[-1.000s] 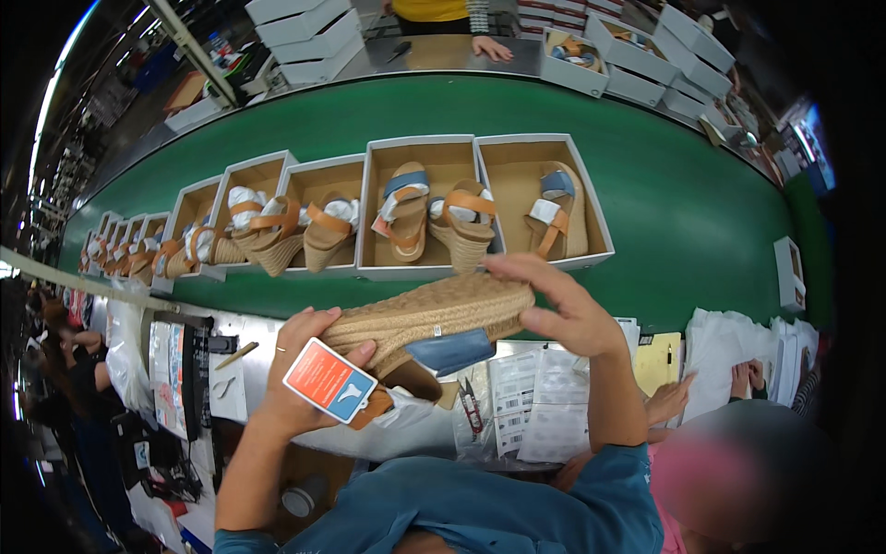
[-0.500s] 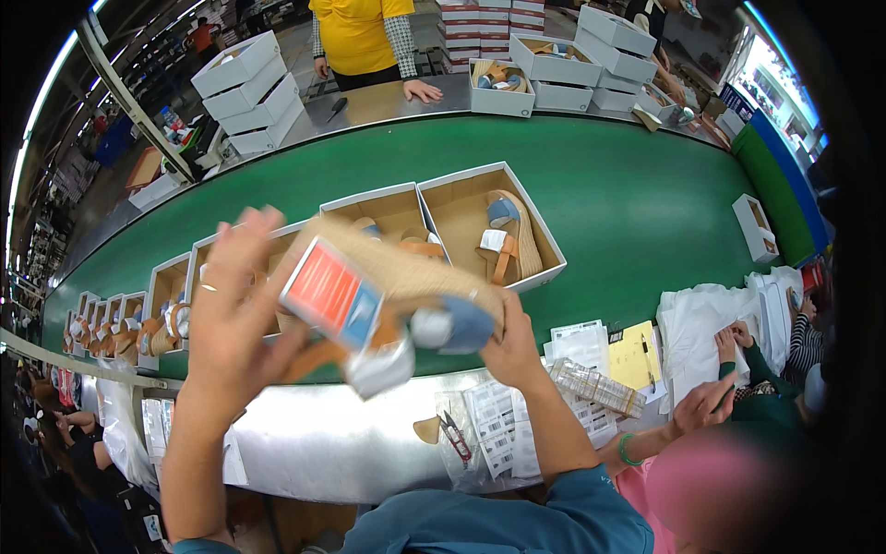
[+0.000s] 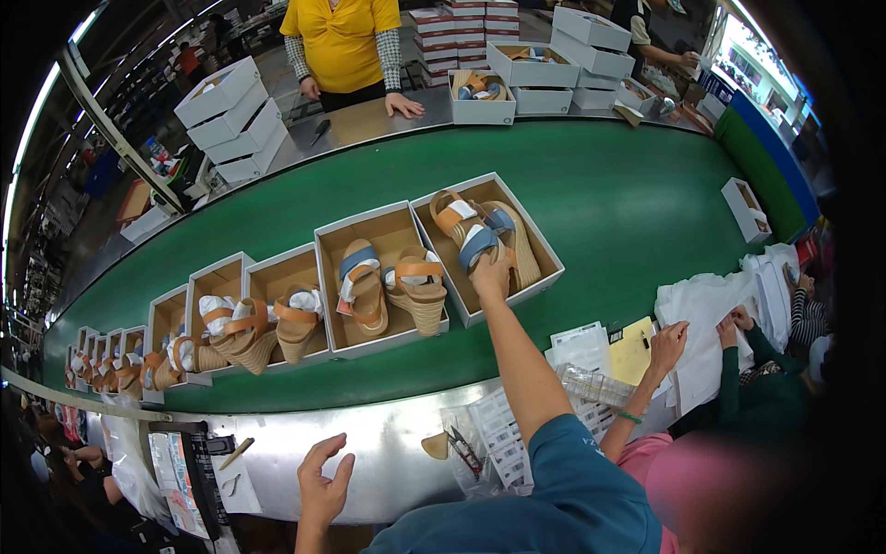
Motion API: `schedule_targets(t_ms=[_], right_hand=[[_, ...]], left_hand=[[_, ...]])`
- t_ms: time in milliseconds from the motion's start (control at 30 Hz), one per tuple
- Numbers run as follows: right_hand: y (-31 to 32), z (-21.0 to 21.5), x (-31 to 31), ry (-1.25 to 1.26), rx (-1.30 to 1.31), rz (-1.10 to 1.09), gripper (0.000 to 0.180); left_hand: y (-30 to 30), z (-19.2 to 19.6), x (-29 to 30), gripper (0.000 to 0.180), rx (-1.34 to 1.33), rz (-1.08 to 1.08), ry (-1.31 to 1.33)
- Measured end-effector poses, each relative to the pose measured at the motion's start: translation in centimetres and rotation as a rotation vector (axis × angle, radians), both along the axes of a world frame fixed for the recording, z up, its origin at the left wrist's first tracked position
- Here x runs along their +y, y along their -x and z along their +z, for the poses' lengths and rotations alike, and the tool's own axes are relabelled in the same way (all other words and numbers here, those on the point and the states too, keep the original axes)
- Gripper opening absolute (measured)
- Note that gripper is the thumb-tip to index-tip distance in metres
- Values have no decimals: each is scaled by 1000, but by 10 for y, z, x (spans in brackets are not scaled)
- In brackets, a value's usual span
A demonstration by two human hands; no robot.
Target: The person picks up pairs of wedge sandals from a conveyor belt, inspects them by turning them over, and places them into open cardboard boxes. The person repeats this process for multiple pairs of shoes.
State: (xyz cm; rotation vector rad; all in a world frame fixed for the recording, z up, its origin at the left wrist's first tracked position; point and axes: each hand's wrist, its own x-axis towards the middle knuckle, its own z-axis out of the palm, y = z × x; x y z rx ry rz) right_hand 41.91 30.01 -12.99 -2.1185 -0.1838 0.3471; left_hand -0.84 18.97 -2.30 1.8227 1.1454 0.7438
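My right hand (image 3: 492,277) reaches into the white shoebox (image 3: 531,288) at the right end of the row. Its fingers are closed on the toe end of a wedge sandal (image 3: 456,216) with an orange ankle strap and a blue front strap. Beside it in the same box lies a matching sandal (image 3: 524,245) with a woven wedge sole. My left hand (image 3: 325,480) is over the metal table edge, empty, with thumb and fingers apart. Left of that box, another box (image 3: 388,348) contains a pair of similar sandals (image 3: 365,300), their straps stuffed with white paper.
More boxes of sandals line the green belt (image 3: 618,203) leftward. On the metal ledge (image 3: 369,420) are red-handled snips (image 3: 466,451), label sheets and a yellow pad (image 3: 631,351). Across the belt stands a person in yellow (image 3: 341,42); a pink-clad co-worker's hand (image 3: 666,349) is at right.
The sandal held up in both hands has gone down into the right-end box, in my right hand. My left hand has let go and dropped back toward me.
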Motion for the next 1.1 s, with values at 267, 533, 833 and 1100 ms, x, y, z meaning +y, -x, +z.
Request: schedule_targets(t_ms=[267,533,833,1100], right_hand=[[2,23,-24,506,-246,571,71],[17,-25,-70,-221,187,-4,93],[-52,-11,5,-472,562,19,99],[-86,-31,78,-592,528,133,93]], left_hand=[[8,-11,-35,30,89,-40,60],[-10,-11,-53,36,218,-258,155],[-11,-20,-40,43,240,-351,134],[-14,-37,-12,39,359,-303,214]])
